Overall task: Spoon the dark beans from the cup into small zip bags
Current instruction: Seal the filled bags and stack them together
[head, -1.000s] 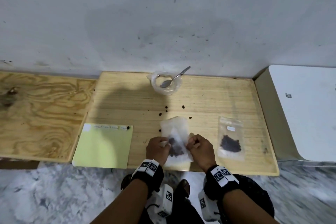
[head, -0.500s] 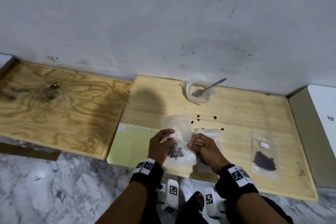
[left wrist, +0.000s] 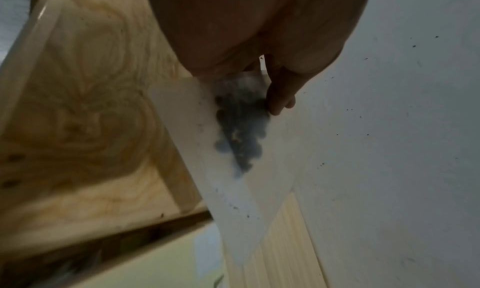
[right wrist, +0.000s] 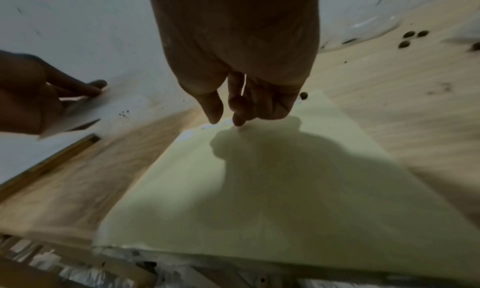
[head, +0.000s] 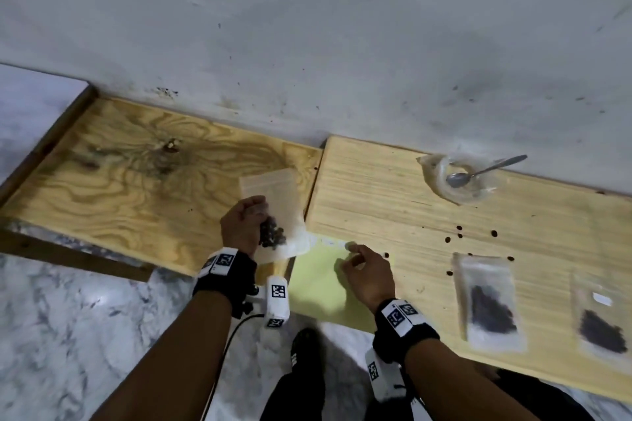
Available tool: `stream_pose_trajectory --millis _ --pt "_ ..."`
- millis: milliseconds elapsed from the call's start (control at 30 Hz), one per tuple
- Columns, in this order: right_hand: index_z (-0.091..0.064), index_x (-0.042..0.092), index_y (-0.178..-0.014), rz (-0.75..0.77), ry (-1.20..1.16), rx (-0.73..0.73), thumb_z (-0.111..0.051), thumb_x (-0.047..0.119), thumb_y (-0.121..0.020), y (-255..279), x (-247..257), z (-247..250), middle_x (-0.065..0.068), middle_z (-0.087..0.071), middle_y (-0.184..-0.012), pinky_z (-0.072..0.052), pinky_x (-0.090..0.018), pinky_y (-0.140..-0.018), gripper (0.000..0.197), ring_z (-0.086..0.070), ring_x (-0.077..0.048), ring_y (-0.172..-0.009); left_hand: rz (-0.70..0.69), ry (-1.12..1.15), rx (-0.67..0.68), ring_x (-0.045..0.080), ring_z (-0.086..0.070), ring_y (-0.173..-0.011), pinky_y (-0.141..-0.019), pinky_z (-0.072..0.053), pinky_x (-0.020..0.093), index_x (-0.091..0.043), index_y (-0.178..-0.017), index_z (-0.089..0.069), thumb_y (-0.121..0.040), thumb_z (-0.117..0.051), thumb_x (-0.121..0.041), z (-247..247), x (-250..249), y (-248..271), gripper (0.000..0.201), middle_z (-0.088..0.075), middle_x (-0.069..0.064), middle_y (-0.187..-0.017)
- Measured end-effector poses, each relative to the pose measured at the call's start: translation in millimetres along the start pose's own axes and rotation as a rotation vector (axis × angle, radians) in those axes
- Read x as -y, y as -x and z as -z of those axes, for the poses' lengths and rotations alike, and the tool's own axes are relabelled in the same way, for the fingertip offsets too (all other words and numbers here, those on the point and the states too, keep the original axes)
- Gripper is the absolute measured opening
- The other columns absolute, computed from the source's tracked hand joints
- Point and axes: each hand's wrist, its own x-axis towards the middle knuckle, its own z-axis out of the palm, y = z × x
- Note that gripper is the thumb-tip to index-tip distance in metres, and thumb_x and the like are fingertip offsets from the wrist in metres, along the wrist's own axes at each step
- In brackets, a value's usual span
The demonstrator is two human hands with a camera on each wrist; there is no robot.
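Nearest me, the right hand is hovering over the yellow sheet, fingers loosely curled and holding nothing. The left hand is pinching a zip bag of dark beans, lifting it toward the left board. Two filled bags are lying to the right. Farther back, the cup is holding the spoon. I'd say this bag is being set aside; next comes a fresh bag.

Rightmost zip bag cut by edge
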Motion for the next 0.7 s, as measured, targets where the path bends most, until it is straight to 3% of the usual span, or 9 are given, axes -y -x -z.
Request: stream_pose_trajectory --millis 67,167,233,300,400,500,600,700 --pt "-0.064 0.03 -0.129 -0.035 0.082 -0.033 -0.065 0.029 -0.088 -5.6 9.0 -10.3 0.005 -0.072 -0.112 -0.049 -0.027 -0.092 0.041 -0.064 -0.02 -0.114 -0.011 -0.021 -0.006 0.04 -0.065 -0.089 -0.084 -0.053 0.063 -0.024 -0.078 -0.075 -0.072 -0.069 -0.002 10.5 -3.2 -13.5 0.024 -0.068 0.022 -0.093" --pt "-0.061 0.033 -0.133 -0.07 0.186 -0.071 -0.063 0.039 -0.089 -16.1 15.7 -21.5 0.005 -0.066 -0.13 -0.046 -0.033 -0.096 0.044 -0.06 -0.023 -0.121 -0.013 -0.003 0.041 0.034 -0.063 -0.073 -0.072 -0.054 0.058 -0.017 -0.085 -0.071 -0.082 -0.06 0.011 13.7 -6.8 -20.6 0.03 -0.065 0.023 -0.087" --pt "-0.064 0.035 -0.127 -0.074 0.204 -0.081 -0.063 0.042 -0.088 -20.4 18.6 -28.8 0.008 -0.065 -0.127 -0.046 -0.033 -0.093 0.039 -0.06 -0.021 -0.119 0.001 0.004 0.075 0.032 -0.061 -0.065 -0.057 -0.054 0.044 -0.013 -0.089 -0.069 -0.083 -0.056 0.014 13.4 -7.2 -24.2 0.03 -0.063 0.026 -0.087" --pt "-0.067 0.036 -0.12 -0.058 0.225 -0.073 -0.062 0.041 -0.088 -22.0 21.3 -34.3 0.011 -0.065 -0.124 -0.044 -0.03 -0.089 0.033 -0.061 -0.018 -0.116 0.002 -0.025 0.087 0.025 -0.06 -0.051 -0.043 -0.046 0.026 -0.008 -0.096 -0.068 -0.083 -0.053 0.017 11.7 -7.9 -26.5 0.031 -0.063 0.024 -0.086" --pt "-0.07 0.035 -0.115 -0.063 0.227 -0.096 -0.063 0.039 -0.087 -24.9 25.6 -38.3 0.014 -0.067 -0.122 -0.041 -0.026 -0.086 0.029 -0.061 -0.015 -0.116 -0.011 -0.047 0.092 0.009 -0.052 -0.036 -0.035 -0.04 0.016 0.004 -0.108 -0.064 -0.081 -0.051 0.022 5.3 -9.8 -27.2 0.034 -0.061 0.018 -0.088" --pt "-0.071 0.035 -0.109 -0.101 0.235 -0.097 -0.065 0.042 -0.084 -31.7 29.7 -38.4 0.01 -0.069 -0.119 -0.044 -0.027 -0.085 0.027 -0.062 -0.019 -0.113 -0.026 -0.074 0.106 0.014 -0.058 -0.051 -0.04 -0.044 0.019 -0.002 -0.102 -0.068 -0.077 -0.054 0.022 -0.5 -7.8 -31.0 0.037 -0.063 0.012 -0.089" --pt "-0.07 0.035 -0.107 -0.092 0.283 -0.081 -0.062 0.043 -0.086 -34.2 36.6 -36.1 0.006 -0.071 -0.115 -0.045 -0.028 -0.081 0.025 -0.062 -0.023 -0.11 -0.048 -0.109 0.116 0.024 -0.058 -0.078 -0.062 -0.048 0.028 -0.018 -0.088 -0.071 -0.074 -0.06 0.018 -2.8 -3.9 -37.5 0.041 -0.066 0.004 -0.086" --pt "-0.069 0.033 -0.117 -0.063 0.286 -0.073 -0.06 0.04 -0.087 -30.4 40.3 -34.3 0.007 -0.069 -0.12 -0.041 -0.026 -0.083 0.032 -0.061 -0.022 -0.114 -0.057 -0.125 0.116 0.022 -0.058 -0.082 -0.067 -0.048 0.029 -0.018 -0.089 -0.071 -0.075 -0.061 0.018 -1.4 -4.4 -38.3 0.04 -0.067 -0.002 -0.085"
